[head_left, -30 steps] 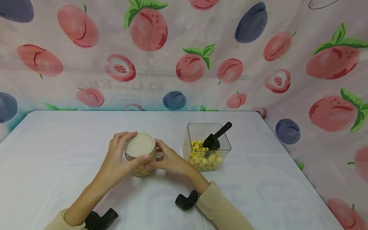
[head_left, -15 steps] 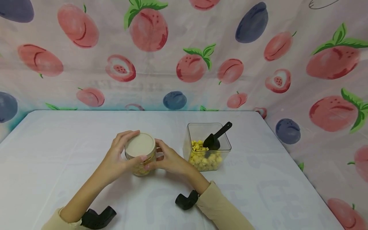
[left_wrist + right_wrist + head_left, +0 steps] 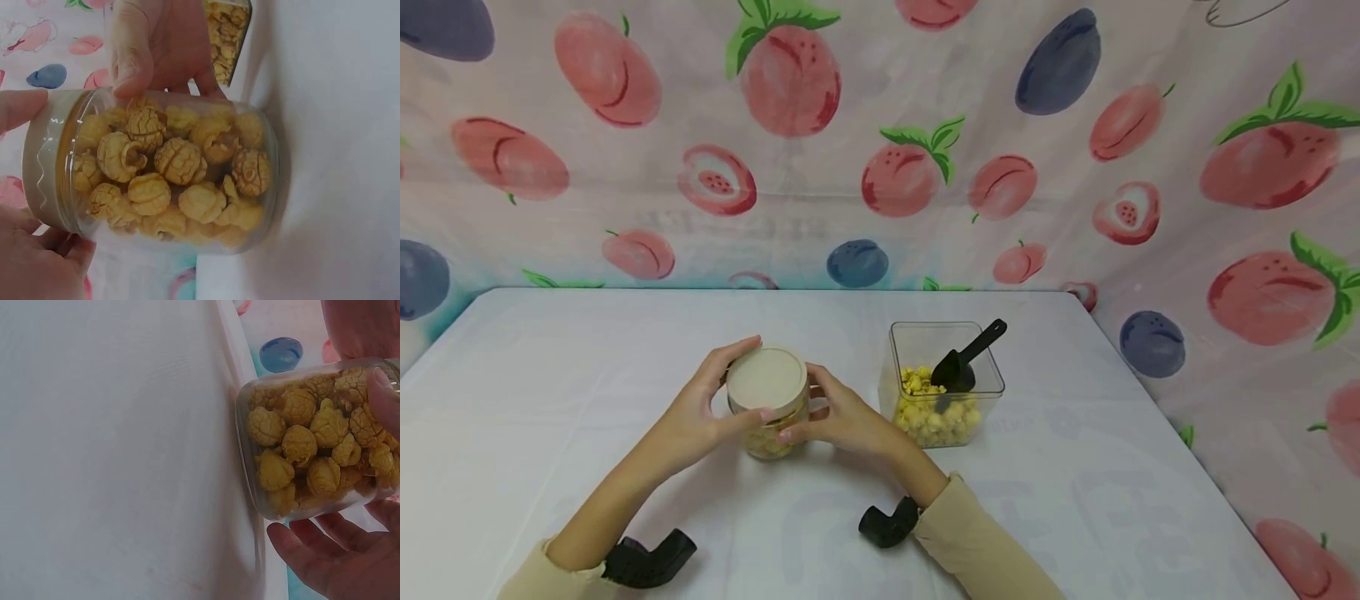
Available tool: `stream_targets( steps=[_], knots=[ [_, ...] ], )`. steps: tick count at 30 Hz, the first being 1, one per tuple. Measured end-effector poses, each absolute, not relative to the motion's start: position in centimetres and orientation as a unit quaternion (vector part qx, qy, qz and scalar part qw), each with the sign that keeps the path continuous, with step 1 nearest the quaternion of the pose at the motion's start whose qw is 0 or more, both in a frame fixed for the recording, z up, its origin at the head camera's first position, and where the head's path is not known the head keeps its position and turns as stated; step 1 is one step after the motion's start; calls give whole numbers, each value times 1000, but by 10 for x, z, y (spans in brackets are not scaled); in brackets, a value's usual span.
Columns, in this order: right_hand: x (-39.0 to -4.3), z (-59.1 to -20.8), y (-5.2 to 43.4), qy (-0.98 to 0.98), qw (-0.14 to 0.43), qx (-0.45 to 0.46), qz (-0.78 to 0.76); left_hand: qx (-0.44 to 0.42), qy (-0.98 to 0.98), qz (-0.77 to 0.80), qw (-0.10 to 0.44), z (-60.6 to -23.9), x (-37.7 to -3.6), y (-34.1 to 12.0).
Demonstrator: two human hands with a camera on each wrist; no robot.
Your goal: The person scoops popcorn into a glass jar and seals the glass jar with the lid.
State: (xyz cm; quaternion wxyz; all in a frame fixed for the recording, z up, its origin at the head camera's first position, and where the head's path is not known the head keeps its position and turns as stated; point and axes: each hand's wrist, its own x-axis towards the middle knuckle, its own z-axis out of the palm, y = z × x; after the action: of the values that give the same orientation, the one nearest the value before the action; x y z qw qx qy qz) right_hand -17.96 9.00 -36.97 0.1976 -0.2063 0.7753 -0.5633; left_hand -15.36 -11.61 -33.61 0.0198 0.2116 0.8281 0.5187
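A clear round jar (image 3: pixel 769 433) full of yellow popcorn balls stands on the white table (image 3: pixel 550 392), closed by a cream lid (image 3: pixel 767 379). My left hand (image 3: pixel 703 417) curls its fingers and thumb round the lid's rim. My right hand (image 3: pixel 838 417) grips the jar's body from the right. The left wrist view shows the jar (image 3: pixel 181 181), its lid (image 3: pixel 47 162) and my right hand's fingers (image 3: pixel 134 56) on the glass. In the right wrist view the jar (image 3: pixel 312 437) fills the right side, with fingers (image 3: pixel 331 556) beneath it.
A square clear tub (image 3: pixel 943 383) holding more popcorn and a black scoop (image 3: pixel 962 358) stands just right of the jar. Fruit-printed cloth (image 3: pixel 880 142) hangs behind and to the right of the table. The table's left and front are bare white cloth.
My left hand has turned slightly round the lid and its forearm has drawn back a little. The jar and my right hand stay where they were.
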Motion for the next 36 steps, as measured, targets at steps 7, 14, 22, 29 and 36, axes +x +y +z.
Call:
stream_targets(
  steps=[7,14,22,29,36],
  knots=[
    [-179,-370,90,775,197,-205,-564,176,871,457,-39,-331,-149,-112],
    [-179,-370,89,776,196,-204,-564,145,884,443,-40,-331,-149,-110],
    [-178,-370,89,778,197,-200,-562,154,879,450,-42,-333,-149,-111],
    [-178,-371,90,778,196,-201,-563,188,865,464,-35,-335,-152,-115],
    [-178,-371,90,776,196,-204,-564,212,849,484,-5,-335,-155,-120]
  ],
)
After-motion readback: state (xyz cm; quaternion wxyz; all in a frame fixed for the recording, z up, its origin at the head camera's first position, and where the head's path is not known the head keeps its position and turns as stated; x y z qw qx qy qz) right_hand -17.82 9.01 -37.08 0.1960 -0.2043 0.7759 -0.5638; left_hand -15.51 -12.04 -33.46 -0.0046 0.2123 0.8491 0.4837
